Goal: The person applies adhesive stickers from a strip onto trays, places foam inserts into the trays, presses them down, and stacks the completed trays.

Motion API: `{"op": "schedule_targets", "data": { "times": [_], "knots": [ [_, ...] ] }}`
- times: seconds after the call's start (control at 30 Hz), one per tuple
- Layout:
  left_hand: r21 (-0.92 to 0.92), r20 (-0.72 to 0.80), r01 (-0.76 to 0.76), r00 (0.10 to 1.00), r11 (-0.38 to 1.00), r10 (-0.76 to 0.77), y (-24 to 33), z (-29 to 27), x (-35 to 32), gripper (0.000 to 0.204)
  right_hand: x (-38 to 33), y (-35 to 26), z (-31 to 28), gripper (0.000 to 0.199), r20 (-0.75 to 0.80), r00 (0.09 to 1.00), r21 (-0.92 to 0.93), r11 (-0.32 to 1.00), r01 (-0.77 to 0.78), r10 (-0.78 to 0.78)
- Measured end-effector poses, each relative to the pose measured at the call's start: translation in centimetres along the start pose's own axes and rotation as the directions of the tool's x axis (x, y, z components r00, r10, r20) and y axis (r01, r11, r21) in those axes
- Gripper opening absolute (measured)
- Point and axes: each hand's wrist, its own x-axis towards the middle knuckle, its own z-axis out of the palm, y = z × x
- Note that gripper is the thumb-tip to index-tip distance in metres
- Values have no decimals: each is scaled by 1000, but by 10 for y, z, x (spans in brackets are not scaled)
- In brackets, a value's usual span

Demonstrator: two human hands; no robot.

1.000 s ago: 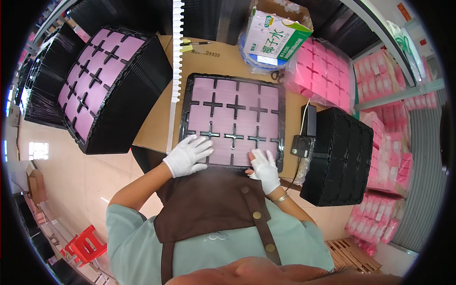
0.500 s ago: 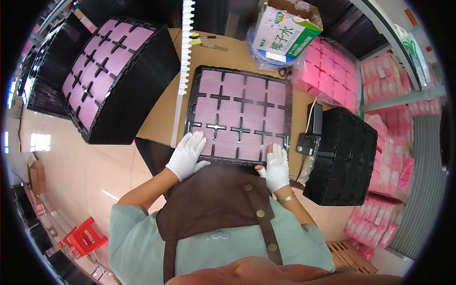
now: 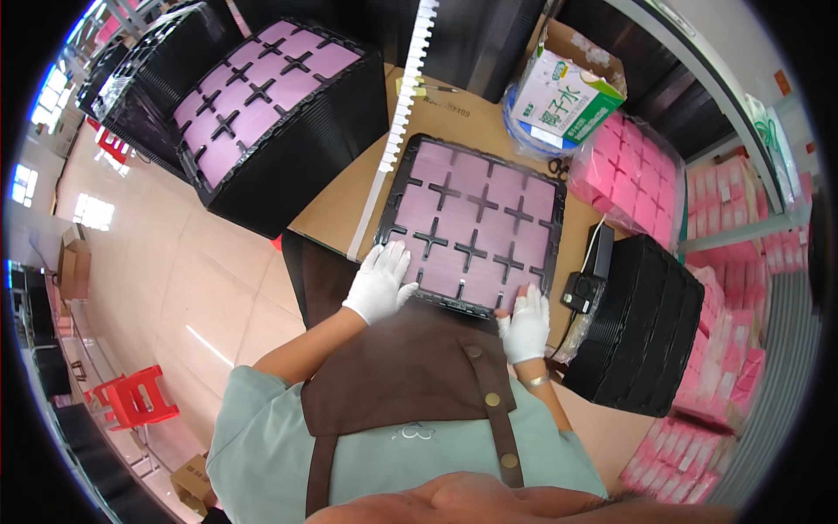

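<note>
A square black plastic tray [image 3: 381, 229] lies in front of me, its compartments filled with flat purple-pink pieces [image 3: 454, 214] between black cross-shaped dividers. My left hand [image 3: 381, 284], in a white glove, rests on the tray's near left corner. Its fingers are stretched over the rim and the thumb is spread to the right. At the near right corner my right hand [image 3: 525, 327], gloved too but with bare fingertips showing, touches the rim with its fingers extended. Neither hand lifts the tray.
A tall stack of black trays [image 3: 301, 153] with purple-pink pieces on top stands left. Brown cardboard [image 3: 340, 214] and a white notched strip [image 3: 397, 135] lie under and beside my tray. At right are pink bagged blocks [image 3: 630, 175], a carton [image 3: 567, 92], scissors [image 3: 557, 166] and black trays [image 3: 642, 323].
The whole view has turned and shifted, so the tray and stacks appear farther right and tilted. Both hands stay at the tray's near corners; my right thumb has come closer to the rim.
</note>
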Motion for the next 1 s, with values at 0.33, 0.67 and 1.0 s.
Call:
{"op": "schedule_targets", "data": {
  "times": [0.33, 0.67, 1.0],
  "knots": [
    [-114, -152, -32, 988, 993, 14, -22, -19, 71, 32, 122, -33, 6, 47, -25, 987, 303, 940, 158, -158],
    [-82, -270, 350, 894, 933, -358, 2, 61, 19, 16, 281, -95, 90, 39, 230, 877, 528, 811, 251, -421],
    [-423, -42, 652, 679, 629, -733, -20, 17, -3, 23, 323, -101, 106, 38, 332, 768, 603, 749, 274, -548]
  ]
}}
